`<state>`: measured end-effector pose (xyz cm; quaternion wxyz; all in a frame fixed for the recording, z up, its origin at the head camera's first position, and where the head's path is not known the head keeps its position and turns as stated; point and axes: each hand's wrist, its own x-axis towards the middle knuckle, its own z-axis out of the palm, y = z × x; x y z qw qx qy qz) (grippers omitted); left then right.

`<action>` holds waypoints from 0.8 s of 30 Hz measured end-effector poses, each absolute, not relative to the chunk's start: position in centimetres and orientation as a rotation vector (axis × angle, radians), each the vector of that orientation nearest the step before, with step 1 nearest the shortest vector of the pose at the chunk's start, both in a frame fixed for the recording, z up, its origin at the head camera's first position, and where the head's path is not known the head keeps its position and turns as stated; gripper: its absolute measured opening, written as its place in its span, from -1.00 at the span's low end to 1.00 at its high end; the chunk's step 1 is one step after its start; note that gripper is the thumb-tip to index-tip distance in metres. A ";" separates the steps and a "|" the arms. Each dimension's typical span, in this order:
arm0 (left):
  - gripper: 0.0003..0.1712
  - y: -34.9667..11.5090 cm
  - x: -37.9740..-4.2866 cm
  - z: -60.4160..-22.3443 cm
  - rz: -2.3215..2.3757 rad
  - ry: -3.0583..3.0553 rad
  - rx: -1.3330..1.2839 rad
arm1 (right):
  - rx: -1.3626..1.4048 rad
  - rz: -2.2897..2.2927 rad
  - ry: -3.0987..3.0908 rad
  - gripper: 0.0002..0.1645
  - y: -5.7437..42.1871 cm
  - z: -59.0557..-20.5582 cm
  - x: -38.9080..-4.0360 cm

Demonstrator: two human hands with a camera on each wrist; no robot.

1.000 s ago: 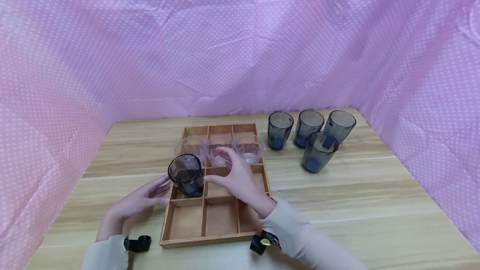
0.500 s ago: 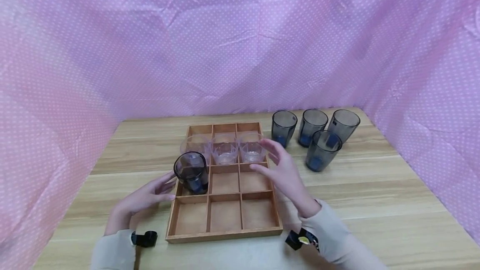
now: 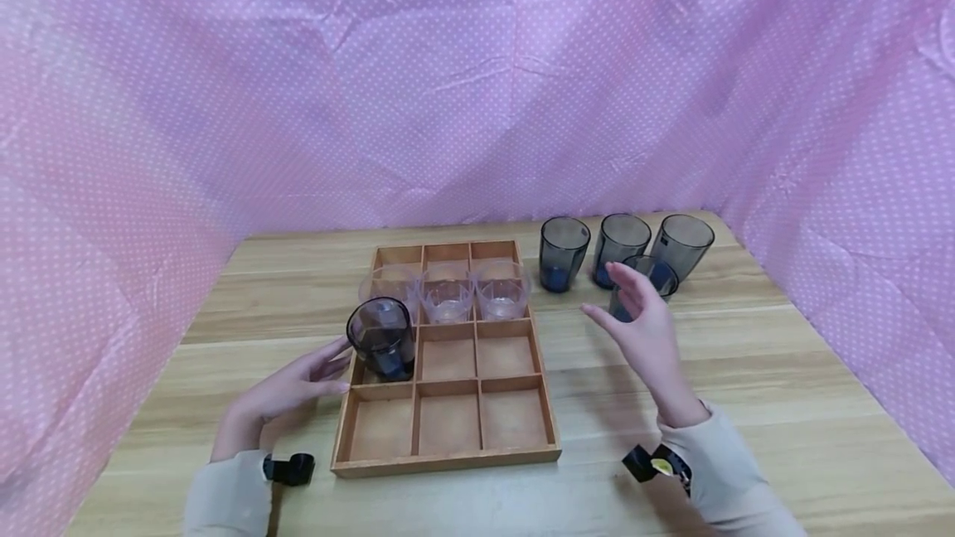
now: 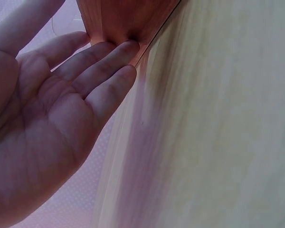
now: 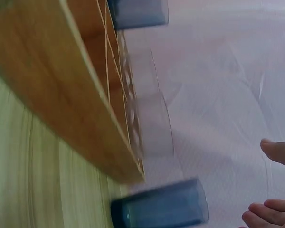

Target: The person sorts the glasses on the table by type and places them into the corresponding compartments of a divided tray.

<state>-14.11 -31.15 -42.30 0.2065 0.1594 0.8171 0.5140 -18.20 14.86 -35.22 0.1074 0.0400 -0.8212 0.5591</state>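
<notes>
On your head cam, your right hand [image 3: 647, 334] blocks a good chunk of the nearest smoky glass [image 3: 656, 276], so no clue whether your fingers touch it. That little mark [image 3: 665, 241] on the far-right glass [image 3: 685, 243] is too tiny to read. The tumbler [image 3: 382, 345] in the tray [image 3: 448, 462] hides part of the leftmost clear cup [image 3: 391, 278], and your sleeves [image 3: 229, 497] run off the bottom edge. Your left wrist cam crops your left hand [image 4: 47, 114] plus most of the tray. Your right wrist cam's blurry: just some fingers [image 5: 270, 214] make it in, and the lower glass [image 5: 161, 205] gets chopped off.
</notes>
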 end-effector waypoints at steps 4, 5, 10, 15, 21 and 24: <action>-0.06 -31.2 -14.3 -42.4 1.433 2.275 0.442 | 0.077 1.608 -2.379 -0.23 16.1 -35.4 -18.7; -0.06 -31.2 -14.3 -42.4 1.435 2.273 0.444 | 0.071 1.601 -2.371 -0.23 16.4 -35.4 -18.8; -0.06 -31.2 -14.3 -42.4 1.437 2.264 0.444 | 0.012 1.551 -2.361 -0.18 17.8 -35.5 -19.3; -0.06 -31.1 -14.4 -42.3 1.444 2.249 0.458 | -0.051 1.528 -2.338 -0.17 18.8 -35.6 -19.6; -0.06 -31.2 -14.3 -42.4 1.450 2.243 0.470 | -0.082 1.528 -2.317 -0.11 19.9 -35.9 -20.2; -0.06 -31.2 -14.3 -42.5 1.452 2.242 0.471 | -0.100 1.507 -2.343 -0.07 20.4 -36.1 -20.3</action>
